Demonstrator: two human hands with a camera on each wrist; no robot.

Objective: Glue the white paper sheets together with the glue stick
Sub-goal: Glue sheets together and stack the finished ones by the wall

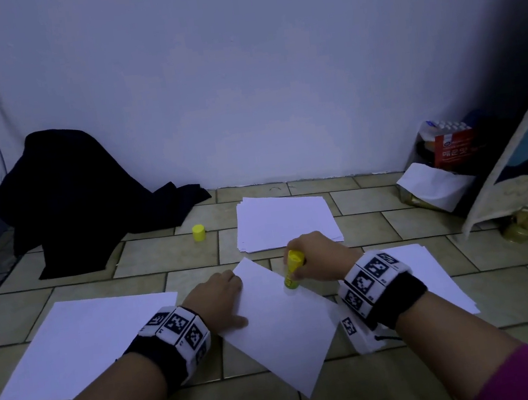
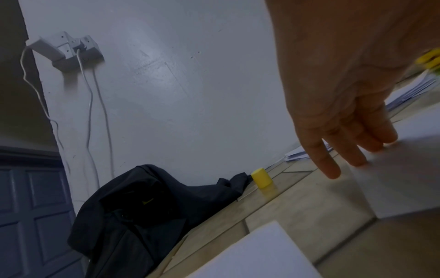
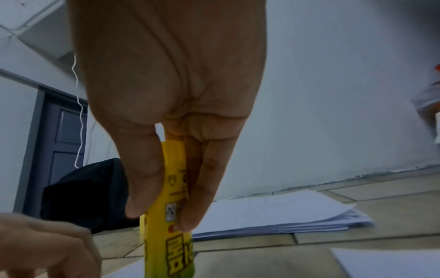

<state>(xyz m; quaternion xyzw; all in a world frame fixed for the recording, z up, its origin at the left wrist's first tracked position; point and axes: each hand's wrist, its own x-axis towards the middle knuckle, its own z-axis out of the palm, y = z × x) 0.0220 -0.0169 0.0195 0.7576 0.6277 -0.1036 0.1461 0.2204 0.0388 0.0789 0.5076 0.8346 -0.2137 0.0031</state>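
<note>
A white sheet (image 1: 283, 328) lies skewed on the tiled floor in front of me. My left hand (image 1: 216, 295) rests flat on its left edge, fingers (image 2: 357, 150) straight and touching the paper (image 2: 404, 178). My right hand (image 1: 314, 258) grips a yellow glue stick (image 1: 293, 268), held nearly upright with its lower end on the sheet's upper right edge. In the right wrist view the thumb and fingers (image 3: 147, 178) pinch the glue stick (image 3: 171, 225) along its barrel. Its yellow cap (image 1: 199, 233) stands apart on the floor, also seen as a yellow cap (image 2: 261, 177) near the wall.
A stack of white sheets (image 1: 287, 220) lies beyond the hands, one sheet (image 1: 80, 345) at the left and more paper (image 1: 440, 274) under the right wrist. A dark garment (image 1: 77, 197) is heaped against the wall at left. Boxes and a bag (image 1: 445, 162) stand at the right corner.
</note>
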